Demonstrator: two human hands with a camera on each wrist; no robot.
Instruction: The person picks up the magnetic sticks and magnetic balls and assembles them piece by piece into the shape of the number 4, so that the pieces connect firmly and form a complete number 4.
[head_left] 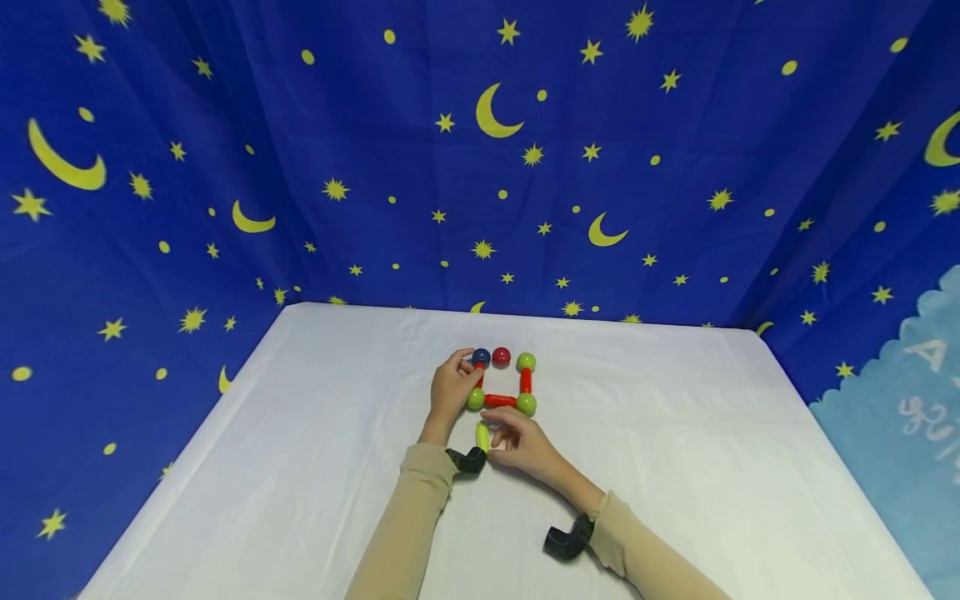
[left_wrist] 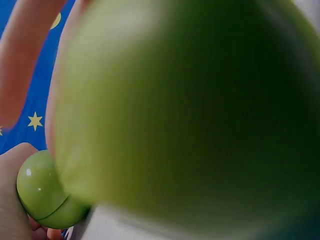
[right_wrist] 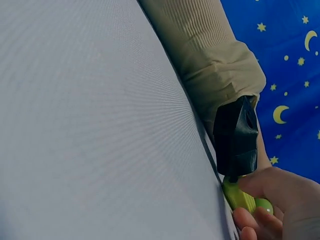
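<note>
My left hand (head_left: pixel 450 387) grips the left red rod (head_left: pixel 479 381) between thumb and fingers. A dark blue ball (head_left: pixel 481 357) tops that rod, and a green ball (head_left: pixel 476 398) sits at its near end. From there a front red rod (head_left: pixel 500 401) runs to another green ball (head_left: pixel 527 405). A right red rod (head_left: pixel 526 381) leads to a far green ball (head_left: pixel 527 362). Below the frame, my right hand (head_left: pixel 521 446) pinches a yellow-green rod (head_left: pixel 482 437) with thumb and fingers. In the left wrist view, a blurred green shape (left_wrist: pixel 165 115) fills most of the picture.
A loose-looking red ball (head_left: pixel 501 357) lies beside the blue ball. Black wrist cameras (head_left: pixel 567 540) sit on both forearms, the left one close to the yellow-green rod. The table has a white cloth (head_left: pixel 675 417), with a blue starry curtain (head_left: pixel 525 167) behind it.
</note>
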